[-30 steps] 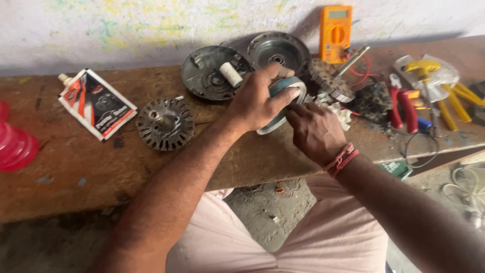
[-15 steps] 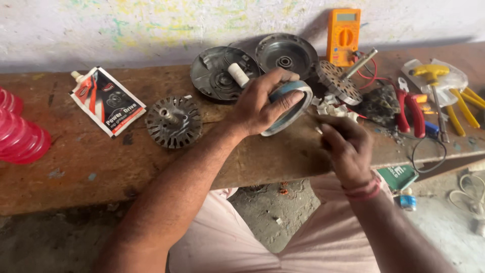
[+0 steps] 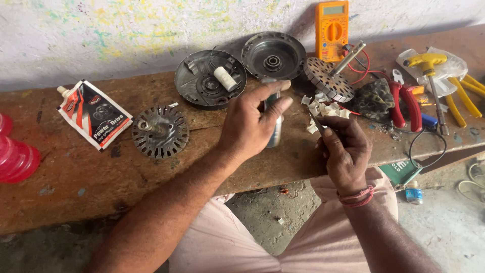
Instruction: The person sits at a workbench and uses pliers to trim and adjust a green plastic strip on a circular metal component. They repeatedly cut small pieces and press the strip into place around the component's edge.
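Observation:
My left hand (image 3: 250,126) grips a grey-blue metal ring (image 3: 274,132), held edge-on just above the wooden bench (image 3: 76,177). My right hand (image 3: 343,151) is a little to its right, fingers closed around a thin metal blade (image 3: 317,121) that points up toward the ring without touching it. Small white paper scraps (image 3: 323,108) lie on the bench behind both hands. A slotted rotor disc with a shaft (image 3: 160,131) lies to the left of my left wrist.
Two round metal covers (image 3: 209,79) (image 3: 273,54) and a slotted core with a shaft (image 3: 329,78) lie at the back. An orange multimeter (image 3: 332,30) leans on the wall. Red pliers (image 3: 404,101), yellow-handled tools (image 3: 457,98), a grease pouch (image 3: 94,115) and a red plastic object (image 3: 15,156) are around.
My left hand has turned the ring from face-on to edge-on. My right hand has come off the ring and drawn back to the right, holding the blade.

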